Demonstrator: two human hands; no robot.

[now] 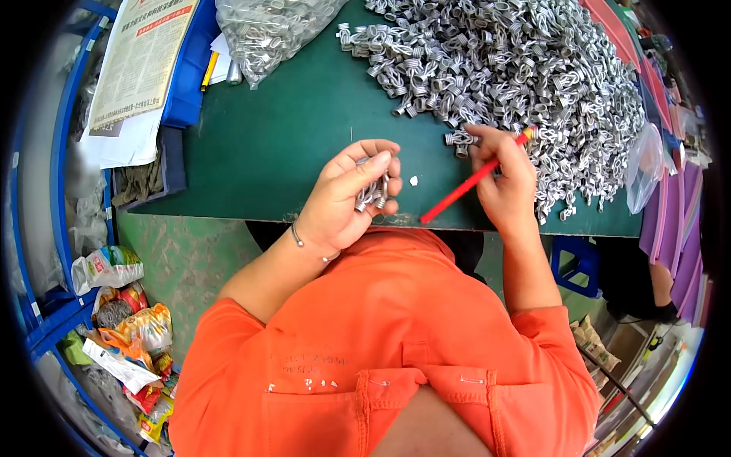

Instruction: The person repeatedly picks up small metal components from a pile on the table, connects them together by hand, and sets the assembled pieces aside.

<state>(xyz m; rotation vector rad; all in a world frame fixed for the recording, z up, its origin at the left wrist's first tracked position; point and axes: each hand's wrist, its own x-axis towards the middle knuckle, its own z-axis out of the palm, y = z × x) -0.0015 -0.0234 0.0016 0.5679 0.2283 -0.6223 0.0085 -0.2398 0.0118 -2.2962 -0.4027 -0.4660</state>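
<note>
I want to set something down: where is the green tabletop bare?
The widest bare patch of tabletop lies between the blue tray, the plastic bag and the left hand. A smaller one lies between the left hand and the pile of metal parts. The right side is crowded by that pile.

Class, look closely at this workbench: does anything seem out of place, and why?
Yes: a small white scrap lies on the green table, between the left hand and the right hand. It looks odd because it matches neither the silvery metal parts nor the red stick. I cannot tell what it is.
</note>
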